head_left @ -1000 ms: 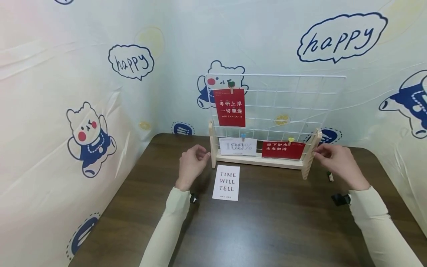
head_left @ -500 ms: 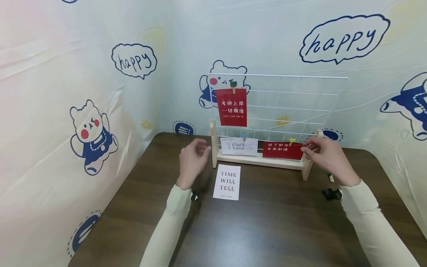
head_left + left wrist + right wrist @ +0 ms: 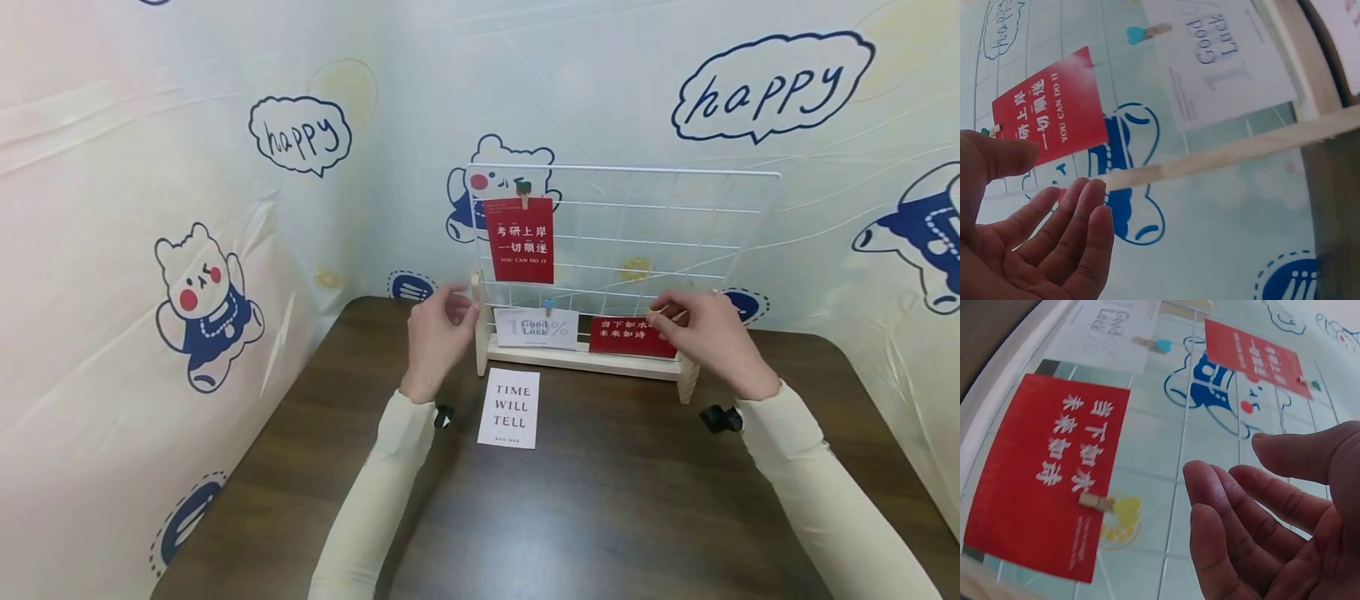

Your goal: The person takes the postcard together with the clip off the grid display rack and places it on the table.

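A: Nearest first?

B: On the dark brown wood-grain surface [image 3: 592, 500], a white paper card reading TIME WILL TELL [image 3: 509, 408], flat.

A: And the grips?

B: Both empty. Left grip [image 3: 441, 342] beside the pale wooden left post [image 3: 481, 342], fingers loosely curved; impossible to tell whether touching. Right grip [image 3: 705, 342] close to the lower right of the rack, thumb and fingertips apart, nothing pinched.

A: Just past those fingertips?

B: A red rectangular card with white Chinese lettering [image 3: 1029, 462], hung low under a small wooden clip with a yellow heart [image 3: 1125, 511]. Probably light, thin, fairly stiff, maybe slick, easy to crease. Best taken by a side edge; the clip, likely sprung, by its heart end.

A: In the way?

B: In the head view, the right grip itself, over the clip. Behind, a white wire grid [image 3: 637, 170], perhaps apt to catch fingertips. To the left, a white Good Luck card [image 3: 536, 327].

A: Farther?

B: Higher left, an upright red card under a green heart clip [image 3: 521, 242]; beyond, a pale bear-printed backdrop [image 3: 600, 67].
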The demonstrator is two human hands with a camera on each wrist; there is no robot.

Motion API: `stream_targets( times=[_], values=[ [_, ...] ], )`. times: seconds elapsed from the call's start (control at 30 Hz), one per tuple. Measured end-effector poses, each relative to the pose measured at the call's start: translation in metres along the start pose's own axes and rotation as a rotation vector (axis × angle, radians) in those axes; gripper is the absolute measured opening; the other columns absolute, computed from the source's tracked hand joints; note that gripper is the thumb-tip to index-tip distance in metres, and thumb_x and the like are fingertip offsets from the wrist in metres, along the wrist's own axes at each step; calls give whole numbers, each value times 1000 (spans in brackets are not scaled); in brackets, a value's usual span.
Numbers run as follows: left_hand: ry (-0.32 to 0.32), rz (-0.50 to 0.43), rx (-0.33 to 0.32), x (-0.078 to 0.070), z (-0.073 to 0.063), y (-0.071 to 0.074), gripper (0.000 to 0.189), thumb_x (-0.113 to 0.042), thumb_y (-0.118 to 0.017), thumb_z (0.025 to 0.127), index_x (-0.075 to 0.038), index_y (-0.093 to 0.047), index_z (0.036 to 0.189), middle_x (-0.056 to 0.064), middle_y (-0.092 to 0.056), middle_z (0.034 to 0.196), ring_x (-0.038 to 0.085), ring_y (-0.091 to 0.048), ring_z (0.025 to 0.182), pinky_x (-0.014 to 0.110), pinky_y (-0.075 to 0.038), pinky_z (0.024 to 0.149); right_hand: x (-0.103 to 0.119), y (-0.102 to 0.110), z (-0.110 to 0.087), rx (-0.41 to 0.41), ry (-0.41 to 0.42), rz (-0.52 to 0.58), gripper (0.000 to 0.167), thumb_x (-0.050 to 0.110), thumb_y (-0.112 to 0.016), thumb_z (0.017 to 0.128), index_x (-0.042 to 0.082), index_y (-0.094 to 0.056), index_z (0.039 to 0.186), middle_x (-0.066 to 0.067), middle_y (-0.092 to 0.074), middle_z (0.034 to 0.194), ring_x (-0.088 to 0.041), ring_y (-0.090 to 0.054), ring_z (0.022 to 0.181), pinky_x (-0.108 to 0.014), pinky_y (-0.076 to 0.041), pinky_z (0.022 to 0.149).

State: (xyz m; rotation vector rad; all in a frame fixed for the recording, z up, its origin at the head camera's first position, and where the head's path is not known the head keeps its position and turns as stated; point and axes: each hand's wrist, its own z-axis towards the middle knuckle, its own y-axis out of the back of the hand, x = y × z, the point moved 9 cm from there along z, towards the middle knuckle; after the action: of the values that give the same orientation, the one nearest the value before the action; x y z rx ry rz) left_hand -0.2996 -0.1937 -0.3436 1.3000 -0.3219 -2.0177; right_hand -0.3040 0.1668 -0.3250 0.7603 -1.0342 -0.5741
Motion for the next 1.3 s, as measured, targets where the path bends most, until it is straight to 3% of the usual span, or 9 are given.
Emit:
stream_targets(
  times=[0.27,0.57,1.3],
  values=[
    [-29,-46,-12,-15,8,-1,43,-29,-73,96,-12,-67,135,8,-78,121,23,-78,101,39,-65,87,23,-3,9,3,42,17,23,21,-71,98,3,-74,112,-22,-77,105,-33,-72,85,-31,-57,67],
    [-41,-71,-20,-21,14,-5,45,-29,-72,97,-12,-64,139,10,-76,128,25,-77,109,37,-64,90,47,-6,20,-27,74,-23,26,20,-72,97,2,-73,114,-21,-77,107,-33,-71,85,-53,-63,79],
    [-39,-54,-38,-32,26,-4,47,-28,-72,98,-16,-62,143,7,-75,131,23,-75,114,37,-64,93,100,-10,60,-31,109,1,24,21,-72,98,6,-74,116,-17,-78,107,-30,-71,84,-47,-62,76]
  ],
)
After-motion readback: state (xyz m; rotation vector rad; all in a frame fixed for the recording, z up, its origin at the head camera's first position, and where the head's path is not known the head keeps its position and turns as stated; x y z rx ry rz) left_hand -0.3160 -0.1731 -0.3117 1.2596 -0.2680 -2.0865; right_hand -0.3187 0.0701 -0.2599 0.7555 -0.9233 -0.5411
